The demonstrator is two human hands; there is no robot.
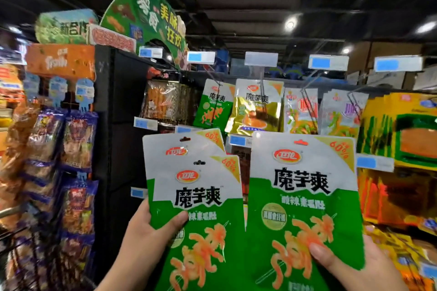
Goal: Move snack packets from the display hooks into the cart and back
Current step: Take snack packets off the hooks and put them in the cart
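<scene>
At the snack wall, head height, both hands are up in front of the display hooks point(261, 79).

Left hand point(146, 238) pinches two green konjac packets fanned one over the other — front packet point(201, 208) lower, rear packet point(170, 149) showing above and to the left. Its thumb point(178, 217) curls over the front face; the fingers are hidden behind.

Right hand point(354, 264) pinches a third green packet point(302, 184) low on its right side. The thumb lies flat on the print and the other fingers are behind, out of my sight.

All three are gripped low on the body, which leaves the hang holes point(300, 142) at the top edges free. I read that as a grip for threading onto a hook, not for dropping into a cart.

Matching green packets point(214, 104) hang above, between the two hands and just left of a gold packet point(256, 106) of the same brand, under a row of price tags point(201, 57).

My judgement is that this is the return leg, with the packets headed back to that green row. The fanned pair suits feeding one at a time.

Dark wire point(14, 238) at the lower left edge may be the cart — too blurred to tell.

Likely snag: a soft packet flexing so its hole misses the hook tip.
</scene>
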